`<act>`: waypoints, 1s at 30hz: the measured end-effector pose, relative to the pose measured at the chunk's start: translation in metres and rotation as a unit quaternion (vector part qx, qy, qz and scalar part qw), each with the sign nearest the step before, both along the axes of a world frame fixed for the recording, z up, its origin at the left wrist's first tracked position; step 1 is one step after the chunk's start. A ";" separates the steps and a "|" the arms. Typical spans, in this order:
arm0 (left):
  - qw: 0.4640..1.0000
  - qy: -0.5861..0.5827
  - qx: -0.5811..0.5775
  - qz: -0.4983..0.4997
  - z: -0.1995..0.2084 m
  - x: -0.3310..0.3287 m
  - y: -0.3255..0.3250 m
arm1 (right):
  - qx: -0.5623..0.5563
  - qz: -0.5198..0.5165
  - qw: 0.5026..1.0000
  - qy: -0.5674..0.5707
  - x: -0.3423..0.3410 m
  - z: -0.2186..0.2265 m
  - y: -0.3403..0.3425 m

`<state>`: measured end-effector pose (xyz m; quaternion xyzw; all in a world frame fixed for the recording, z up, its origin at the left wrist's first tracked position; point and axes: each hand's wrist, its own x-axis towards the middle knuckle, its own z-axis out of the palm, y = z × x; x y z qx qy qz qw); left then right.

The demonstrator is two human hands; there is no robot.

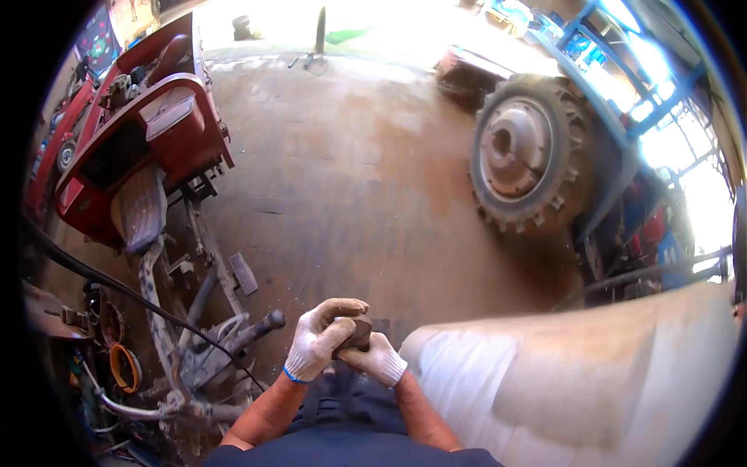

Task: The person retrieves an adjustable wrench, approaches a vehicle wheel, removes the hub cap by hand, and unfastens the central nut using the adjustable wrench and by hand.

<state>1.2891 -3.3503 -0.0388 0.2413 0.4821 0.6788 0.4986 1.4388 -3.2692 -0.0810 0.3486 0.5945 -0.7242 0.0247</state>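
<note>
Both the left hand (313,336) and right hand (379,360), gloved, are wrapped round a brown lump (359,333) in front of the navy shirt (350,449), so I'd guess mid-job, but tbh can't tell what's done or still to do.

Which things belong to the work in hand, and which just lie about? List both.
In use:
dark brown object, in the grip of left hand and right hand
white gloves, worn on both

Apparently just around:
big treaded wheel
red vehicle body
black cable
blue metal frame
</note>
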 end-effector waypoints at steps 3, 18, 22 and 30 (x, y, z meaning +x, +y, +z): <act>0.999 0.010 -0.010 0.044 -0.017 -0.038 0.068 | 0.018 0.015 0.999 0.033 -0.040 -0.026 0.072; 0.978 0.068 -0.139 0.140 -0.065 -0.239 0.485 | 0.100 0.152 0.982 -0.044 -0.252 -0.021 0.550; 0.987 0.004 -0.117 0.109 -0.083 -0.302 0.603 | 0.087 0.120 0.986 -0.070 -0.301 -0.047 0.669; 0.981 -0.015 -0.175 -0.086 -0.103 -0.416 0.869 | 0.067 -0.020 0.984 -0.162 -0.382 -0.059 0.880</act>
